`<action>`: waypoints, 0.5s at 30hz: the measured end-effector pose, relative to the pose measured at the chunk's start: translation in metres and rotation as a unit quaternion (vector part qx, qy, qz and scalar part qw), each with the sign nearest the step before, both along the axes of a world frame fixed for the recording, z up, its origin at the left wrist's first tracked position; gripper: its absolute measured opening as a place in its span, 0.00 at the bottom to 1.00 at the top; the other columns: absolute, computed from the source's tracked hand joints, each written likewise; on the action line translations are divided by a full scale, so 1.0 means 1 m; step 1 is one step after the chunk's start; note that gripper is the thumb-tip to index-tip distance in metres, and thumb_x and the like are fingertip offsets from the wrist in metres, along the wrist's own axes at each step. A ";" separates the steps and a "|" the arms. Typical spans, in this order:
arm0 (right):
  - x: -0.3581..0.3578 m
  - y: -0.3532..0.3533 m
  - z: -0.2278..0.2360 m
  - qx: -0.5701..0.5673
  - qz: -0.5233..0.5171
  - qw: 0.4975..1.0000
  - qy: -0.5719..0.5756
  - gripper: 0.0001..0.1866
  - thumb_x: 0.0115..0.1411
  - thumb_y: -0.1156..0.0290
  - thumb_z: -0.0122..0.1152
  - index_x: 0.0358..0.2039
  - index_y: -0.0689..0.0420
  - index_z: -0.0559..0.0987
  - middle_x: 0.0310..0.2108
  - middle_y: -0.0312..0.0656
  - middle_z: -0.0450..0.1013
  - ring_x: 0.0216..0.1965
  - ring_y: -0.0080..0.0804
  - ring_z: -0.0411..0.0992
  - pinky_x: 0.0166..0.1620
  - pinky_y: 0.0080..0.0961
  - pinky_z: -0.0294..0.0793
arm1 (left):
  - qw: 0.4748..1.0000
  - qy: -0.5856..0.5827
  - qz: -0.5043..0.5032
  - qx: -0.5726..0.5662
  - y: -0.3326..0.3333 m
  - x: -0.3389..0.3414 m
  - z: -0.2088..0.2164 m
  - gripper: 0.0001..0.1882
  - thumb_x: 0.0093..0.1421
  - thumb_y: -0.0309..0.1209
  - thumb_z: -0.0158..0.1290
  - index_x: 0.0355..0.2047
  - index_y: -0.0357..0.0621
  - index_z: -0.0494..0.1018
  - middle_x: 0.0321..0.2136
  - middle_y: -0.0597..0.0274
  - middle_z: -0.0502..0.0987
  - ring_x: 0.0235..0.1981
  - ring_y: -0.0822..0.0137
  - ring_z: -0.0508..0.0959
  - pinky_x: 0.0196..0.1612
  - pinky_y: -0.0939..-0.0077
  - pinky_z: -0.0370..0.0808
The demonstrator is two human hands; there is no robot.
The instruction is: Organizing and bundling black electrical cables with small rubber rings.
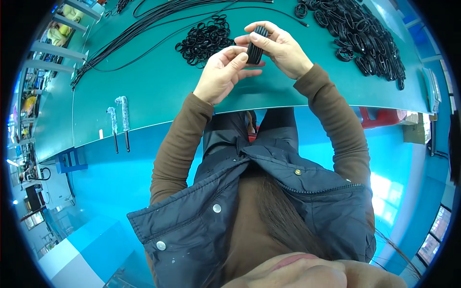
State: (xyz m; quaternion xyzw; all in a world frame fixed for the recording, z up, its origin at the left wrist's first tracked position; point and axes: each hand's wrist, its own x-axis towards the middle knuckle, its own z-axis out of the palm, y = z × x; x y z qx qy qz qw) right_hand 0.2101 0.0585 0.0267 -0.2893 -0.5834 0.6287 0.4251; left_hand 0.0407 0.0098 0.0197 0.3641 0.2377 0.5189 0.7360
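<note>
A coiled black cable, wound into a tight flat bundle, is held up between my two hands above the green table. My left hand pinches its lower left end between thumb and fingers. At its upper right end, my right hand grips it with the thumb across the front. Just left of the bundle lies a heap of small black rings on the table. The fingertips behind the coil are partly hidden.
Long straight black cables stretch across the far left of the green table. A big pile of coiled cables covers the far right. Two plastic-wrapped tools with dark handles overhang the near left edge. A red stool stands below at right.
</note>
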 end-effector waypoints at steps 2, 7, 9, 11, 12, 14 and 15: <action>-0.003 -0.002 -0.001 0.011 -0.002 1.000 -0.007 0.16 0.64 0.65 0.55 0.49 0.58 0.70 0.44 0.51 0.76 0.44 0.36 0.75 0.48 0.27 0.76 | 1.000 0.019 -0.004 0.015 0.003 -0.003 -0.010 0.10 0.65 0.30 0.51 0.40 0.34 0.70 0.34 0.52 0.74 0.37 0.57 0.79 0.39 0.72 0.80; -0.003 -0.004 -0.005 0.004 0.006 1.000 -0.017 0.16 0.62 0.65 0.58 0.48 0.58 0.72 0.44 0.51 0.76 0.45 0.36 0.75 0.49 0.29 0.76 | 0.999 0.042 -0.009 0.023 0.003 -0.003 -0.020 0.10 0.64 0.30 0.53 0.38 0.33 0.71 0.35 0.50 0.74 0.38 0.55 0.80 0.40 0.72 0.81; -0.002 -0.004 -0.008 -0.016 0.018 1.000 -0.017 0.16 0.61 0.66 0.60 0.47 0.58 0.72 0.44 0.51 0.76 0.45 0.36 0.75 0.49 0.29 0.76 | 0.999 0.047 -0.009 0.016 0.002 -0.002 -0.021 0.10 0.64 0.29 0.53 0.38 0.32 0.71 0.35 0.49 0.74 0.38 0.55 0.80 0.39 0.73 0.81; -0.001 -0.005 -0.010 -0.013 0.007 1.000 -0.022 0.16 0.60 0.66 0.61 0.46 0.58 0.72 0.44 0.51 0.76 0.45 0.36 0.75 0.49 0.29 0.76 | 0.999 0.054 0.006 -0.005 0.000 0.000 -0.017 0.10 0.64 0.30 0.53 0.37 0.32 0.71 0.34 0.50 0.74 0.37 0.56 0.80 0.39 0.73 0.81; -0.001 -0.005 -0.011 -0.010 -0.004 1.000 -0.026 0.16 0.60 0.66 0.61 0.46 0.58 0.73 0.44 0.50 0.76 0.45 0.36 0.75 0.49 0.29 0.76 | 0.998 0.061 0.021 -0.026 -0.001 0.001 -0.014 0.10 0.64 0.30 0.53 0.36 0.31 0.71 0.34 0.50 0.74 0.37 0.56 0.80 0.38 0.74 0.81; -0.001 -0.006 -0.013 -0.003 -0.026 0.999 -0.035 0.16 0.59 0.66 0.62 0.45 0.59 0.73 0.44 0.50 0.76 0.45 0.36 0.75 0.50 0.29 0.76 | 0.994 0.074 0.051 -0.067 -0.002 0.004 -0.010 0.11 0.64 0.30 0.53 0.35 0.31 0.71 0.33 0.50 0.74 0.37 0.57 0.80 0.37 0.75 0.81; -0.002 -0.006 -0.013 -0.003 -0.026 0.999 -0.035 0.16 0.59 0.66 0.62 0.45 0.59 0.73 0.44 0.50 0.76 0.45 0.36 0.75 0.50 0.29 0.76 | 0.994 0.074 0.051 -0.067 -0.002 0.004 -0.011 0.11 0.64 0.30 0.53 0.35 0.31 0.71 0.33 0.50 0.74 0.37 0.57 0.80 0.37 0.75 0.81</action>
